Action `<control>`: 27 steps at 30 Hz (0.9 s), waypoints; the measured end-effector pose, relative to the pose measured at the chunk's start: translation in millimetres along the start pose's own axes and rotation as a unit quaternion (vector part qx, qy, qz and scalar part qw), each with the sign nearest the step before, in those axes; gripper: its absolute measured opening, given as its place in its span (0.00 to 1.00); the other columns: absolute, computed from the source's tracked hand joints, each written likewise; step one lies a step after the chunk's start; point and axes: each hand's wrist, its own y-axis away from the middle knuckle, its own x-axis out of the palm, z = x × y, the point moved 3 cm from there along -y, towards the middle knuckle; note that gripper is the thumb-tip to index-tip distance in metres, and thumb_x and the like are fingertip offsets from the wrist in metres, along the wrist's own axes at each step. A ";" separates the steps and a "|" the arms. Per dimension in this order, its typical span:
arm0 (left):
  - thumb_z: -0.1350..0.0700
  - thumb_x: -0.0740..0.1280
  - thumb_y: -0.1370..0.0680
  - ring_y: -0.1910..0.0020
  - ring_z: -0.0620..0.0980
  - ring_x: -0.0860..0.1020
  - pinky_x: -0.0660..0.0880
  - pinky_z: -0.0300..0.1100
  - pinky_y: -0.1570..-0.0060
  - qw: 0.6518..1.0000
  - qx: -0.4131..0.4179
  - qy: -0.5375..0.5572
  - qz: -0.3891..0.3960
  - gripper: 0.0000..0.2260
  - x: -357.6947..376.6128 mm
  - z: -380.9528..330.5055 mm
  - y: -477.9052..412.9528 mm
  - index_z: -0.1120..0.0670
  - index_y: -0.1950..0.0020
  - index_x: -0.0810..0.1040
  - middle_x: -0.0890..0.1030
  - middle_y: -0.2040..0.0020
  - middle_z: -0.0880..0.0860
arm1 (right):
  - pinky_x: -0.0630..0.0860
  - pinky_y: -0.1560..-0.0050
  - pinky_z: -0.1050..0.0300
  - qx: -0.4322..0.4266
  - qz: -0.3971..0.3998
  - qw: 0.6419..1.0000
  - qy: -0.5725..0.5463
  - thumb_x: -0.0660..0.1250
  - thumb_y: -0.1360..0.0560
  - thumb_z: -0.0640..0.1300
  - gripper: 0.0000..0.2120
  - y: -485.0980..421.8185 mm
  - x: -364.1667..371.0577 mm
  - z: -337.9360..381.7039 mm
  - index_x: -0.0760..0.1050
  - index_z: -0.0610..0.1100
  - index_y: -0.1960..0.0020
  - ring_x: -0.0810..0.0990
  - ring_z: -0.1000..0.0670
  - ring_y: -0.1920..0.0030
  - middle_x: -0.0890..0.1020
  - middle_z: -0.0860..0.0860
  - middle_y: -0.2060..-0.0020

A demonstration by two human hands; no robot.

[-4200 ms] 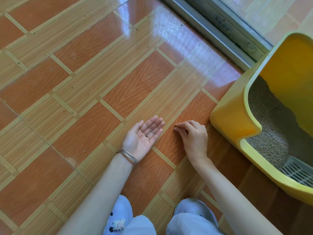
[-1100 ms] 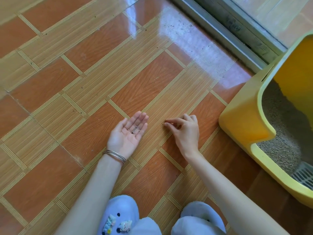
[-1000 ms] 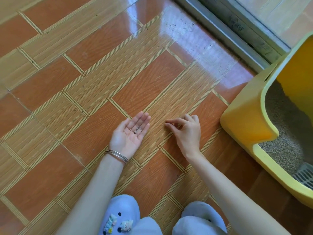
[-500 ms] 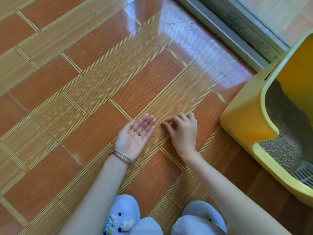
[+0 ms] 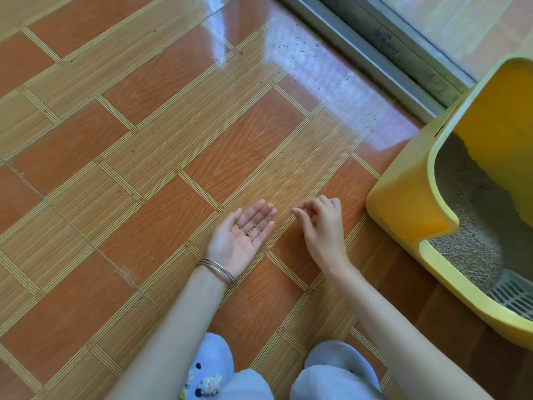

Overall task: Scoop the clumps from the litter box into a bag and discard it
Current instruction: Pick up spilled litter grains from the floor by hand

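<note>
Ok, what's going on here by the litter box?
A person crouches on the tiled floor beside the yellow litter box. The left hand lies palm up with a few litter grains on it. The right hand hovers next to it, fingertips drawn together as if pinching a grain; too small to confirm. No scoop or bag is in view.

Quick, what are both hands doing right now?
Left hand: open, palm up, a few litter grains lying on it.
Right hand: curled, thumb by forefinger; cannot tell whether it pinches anything.
</note>
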 end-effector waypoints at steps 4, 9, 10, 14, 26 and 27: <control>0.55 0.54 0.19 0.48 0.54 0.81 0.75 0.44 0.43 0.999 -0.034 -0.021 0.002 0.17 10.1 17.4 -3.3 0.64 0.42 0.76 0.80 0.45 0.61 | 0.64 0.54 0.68 0.005 0.045 0.995 -0.088 0.69 0.27 0.45 0.01 13.7 -10.6 24.3 0.78 0.50 0.58 0.68 0.54 0.57 0.75 0.52 0.65; 0.56 0.54 0.19 0.45 0.56 0.79 0.75 0.47 0.43 0.999 -0.046 -0.019 0.012 0.17 13.8 25.5 -4.6 0.66 0.42 0.77 0.80 0.44 0.63 | 0.66 0.54 0.63 0.063 0.030 0.993 -0.094 0.68 0.26 0.48 0.05 19.2 -23.6 6.0 0.82 0.51 0.53 0.70 0.52 0.56 0.76 0.52 0.65; 0.56 0.54 0.20 0.44 0.57 0.79 0.75 0.49 0.43 0.999 -0.043 -0.016 0.012 0.17 12.8 23.4 -4.2 0.66 0.43 0.77 0.80 0.44 0.63 | 0.67 0.54 0.61 0.074 0.018 0.994 -0.084 0.68 0.27 0.48 0.05 17.4 -26.5 -0.2 0.82 0.51 0.53 0.70 0.53 0.56 0.76 0.53 0.65; 0.56 0.54 0.20 0.43 0.57 0.79 0.75 0.50 0.44 1.000 -0.014 0.001 0.005 0.17 4.2 7.9 -2.4 0.65 0.46 0.79 0.80 0.44 0.62 | 0.67 0.54 0.61 0.075 0.006 0.996 -0.040 0.71 0.30 0.49 0.03 7.9 -26.2 -13.1 0.82 0.53 0.56 0.70 0.54 0.57 0.76 0.55 0.66; 0.55 0.54 0.19 0.44 0.56 0.79 0.75 0.50 0.44 1.000 0.012 0.010 -0.001 0.18 -1.5 -6.0 1.3 0.64 0.47 0.80 0.81 0.45 0.61 | 0.71 0.53 0.51 -0.013 -0.002 0.994 0.107 0.75 0.34 0.50 0.06 -7.4 1.8 -5.7 0.82 0.49 0.59 0.69 0.51 0.57 0.74 0.55 0.66; 0.55 0.54 0.19 0.44 0.56 0.79 0.75 0.49 0.44 1.000 0.011 0.009 -0.001 0.18 -1.4 -5.6 1.3 0.64 0.46 0.80 0.81 0.45 0.61 | 0.70 0.54 0.52 -0.026 -0.003 0.991 0.128 0.74 0.33 0.49 0.06 -6.7 2.1 -5.9 0.82 0.48 0.59 0.69 0.50 0.58 0.74 0.54 0.66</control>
